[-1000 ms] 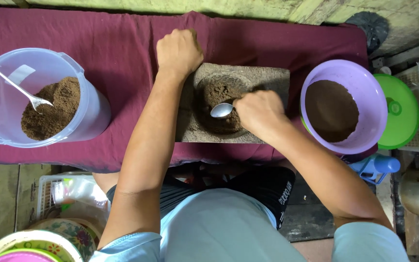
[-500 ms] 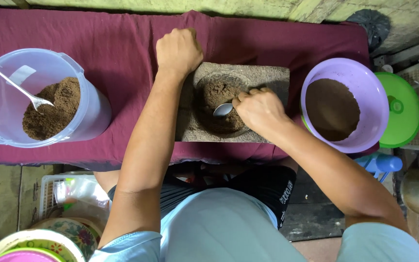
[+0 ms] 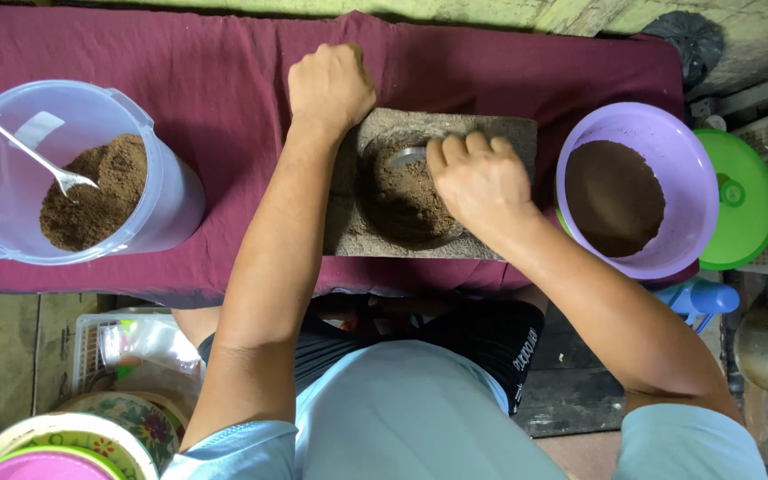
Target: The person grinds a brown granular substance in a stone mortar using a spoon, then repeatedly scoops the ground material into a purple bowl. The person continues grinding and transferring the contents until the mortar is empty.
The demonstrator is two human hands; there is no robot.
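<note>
While a maroon cloth (image 3: 224, 80) covers the table, a clear plastic tub (image 3: 166, 191) stands at the far left, holding brown powder with a thin spoon (image 3: 33, 158) resting in it. Next along, the left hand (image 3: 331, 87) is closed into a fist and presses on the far left corner of a grey stone block (image 3: 508, 133), steadying it. That block sits at the middle of the cloth, and its round hollow holds a mound of brown powder (image 3: 402, 200). It looks heavy and rigid, unlikely to slide, and its flat outer edges seem the natural place to grip. Over the hollow, the right hand (image 3: 482, 182) is curled around a metal spoon (image 3: 404, 157), whose bowl shows at the far rim; the spoon looks light, stiff and smooth. Further right stand a purple bowl (image 3: 686, 160) of darker powder and a green lid (image 3: 744, 204).
</note>
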